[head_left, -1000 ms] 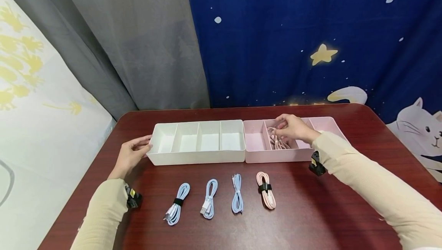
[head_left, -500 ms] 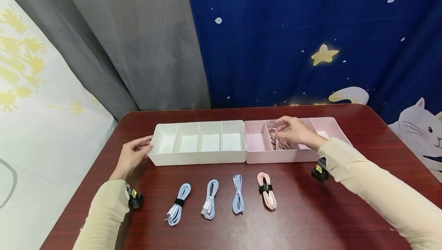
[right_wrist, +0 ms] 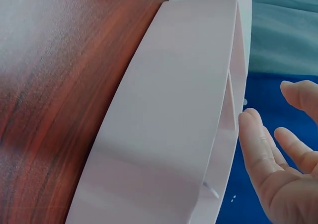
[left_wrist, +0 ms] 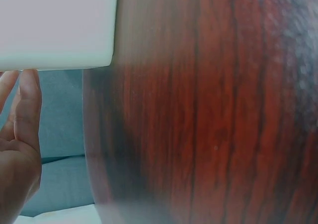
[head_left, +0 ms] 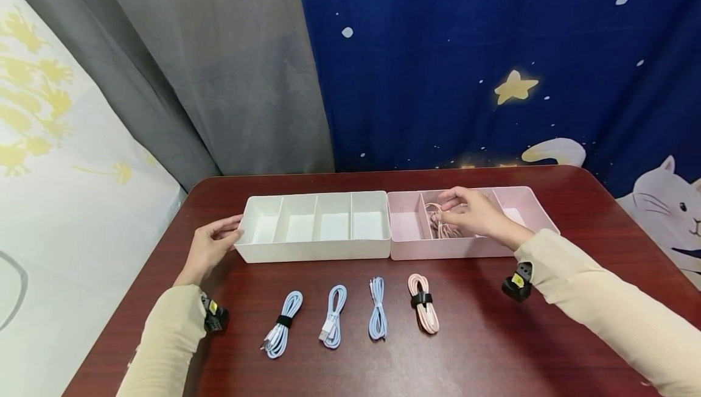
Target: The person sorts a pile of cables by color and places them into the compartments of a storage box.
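My left hand [head_left: 210, 248] touches the left end of a white divided organizer box [head_left: 317, 251] with extended fingertips; the left wrist view shows those fingers [left_wrist: 30, 105] against the box's end wall. Butted against it on the right is a pink divided box [head_left: 438, 249]. One of its compartments contains a bundle of pale pink cable [head_left: 445, 229]. Over that compartment is my right hand [head_left: 475, 213], fingers loosely spread and holding nothing. In the right wrist view, thumb and fingers [right_wrist: 256, 144] are apart beside the pink box's rim; the cable is hidden there.
In front of the boxes lie three coiled blue cables [head_left: 283, 326], [head_left: 333, 318], [head_left: 377, 309], the leftmost with a black strap. A coiled pink cable [head_left: 421, 318] with a black strap lies to their right. Curtains [head_left: 465, 68] hang behind the dark wood table [head_left: 471, 354].
My right hand has shifted slightly right and its wrist has drawn back, while the pink cable bundle stays in its compartment. The left hand stays at the white box's end.
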The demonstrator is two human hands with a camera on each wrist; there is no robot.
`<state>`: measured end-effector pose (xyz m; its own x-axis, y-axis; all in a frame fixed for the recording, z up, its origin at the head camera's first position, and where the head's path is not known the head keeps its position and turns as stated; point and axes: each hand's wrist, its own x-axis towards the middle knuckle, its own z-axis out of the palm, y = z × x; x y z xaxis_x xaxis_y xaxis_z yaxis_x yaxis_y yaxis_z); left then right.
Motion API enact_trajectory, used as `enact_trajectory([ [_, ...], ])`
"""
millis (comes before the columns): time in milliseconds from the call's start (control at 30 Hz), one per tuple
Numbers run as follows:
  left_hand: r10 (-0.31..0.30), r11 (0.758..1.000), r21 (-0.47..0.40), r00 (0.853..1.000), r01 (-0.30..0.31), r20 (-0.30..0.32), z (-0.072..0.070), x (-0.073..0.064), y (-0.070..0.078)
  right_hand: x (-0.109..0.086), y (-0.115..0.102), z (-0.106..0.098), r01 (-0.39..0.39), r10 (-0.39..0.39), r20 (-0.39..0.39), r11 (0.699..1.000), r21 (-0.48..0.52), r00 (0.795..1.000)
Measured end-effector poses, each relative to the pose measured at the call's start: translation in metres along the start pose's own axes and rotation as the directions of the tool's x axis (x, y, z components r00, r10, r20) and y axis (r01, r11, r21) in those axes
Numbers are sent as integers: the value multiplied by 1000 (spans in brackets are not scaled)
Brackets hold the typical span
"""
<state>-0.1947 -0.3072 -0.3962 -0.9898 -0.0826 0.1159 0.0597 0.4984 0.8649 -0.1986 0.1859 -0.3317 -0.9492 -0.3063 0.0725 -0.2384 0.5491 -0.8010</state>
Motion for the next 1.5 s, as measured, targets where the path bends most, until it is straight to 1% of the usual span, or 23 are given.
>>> enact_trajectory([
  [200, 6, 1000, 13, 1000, -6, 1, 1, 0, 0, -4, 1, 2, -26, 26, 1, 997, 69, 1000],
  [300, 11, 1000, 17, 1000, -11, 2, 2, 0, 0, -7, 2, 4, -19, 19, 7, 993, 113, 1000],
  [400, 14, 1000, 21, 1000, -14, 4, 2, 0, 0, -10, 4, 5, 11, -13, 12, 989, 146, 1000],
  [467, 14, 1000, 21, 1000, -14, 5, 2, 0, 0, -13, 4, 6, 16, -20, 19, 985, 173, 1000],
  [733, 16, 1000, 10, 1000, -16, 2, 3, -1, 1, -22, 3, 9, 19, -27, 32, 973, 229, 999],
  [933, 17, 1000, 5, 1000, -17, 4, 2, 0, 3, -25, 2, 10, 33, -41, 28, 966, 255, 999],
  [1133, 5, 1000, 6, 1000, -5, -1, 2, 0, 2, -28, 2, 11, 35, -48, 44, 963, 268, 998],
  [1400, 8, 1000, 3, 1000, -8, -17, 1, 0, 1, -32, 1, 14, 78, -93, 43, 960, 270, 995],
  [1500, 7, 1000, 1, 1000, -7, -16, 1, 0, 1, -34, 2, 16, 78, -97, 56, 958, 278, 994],
])
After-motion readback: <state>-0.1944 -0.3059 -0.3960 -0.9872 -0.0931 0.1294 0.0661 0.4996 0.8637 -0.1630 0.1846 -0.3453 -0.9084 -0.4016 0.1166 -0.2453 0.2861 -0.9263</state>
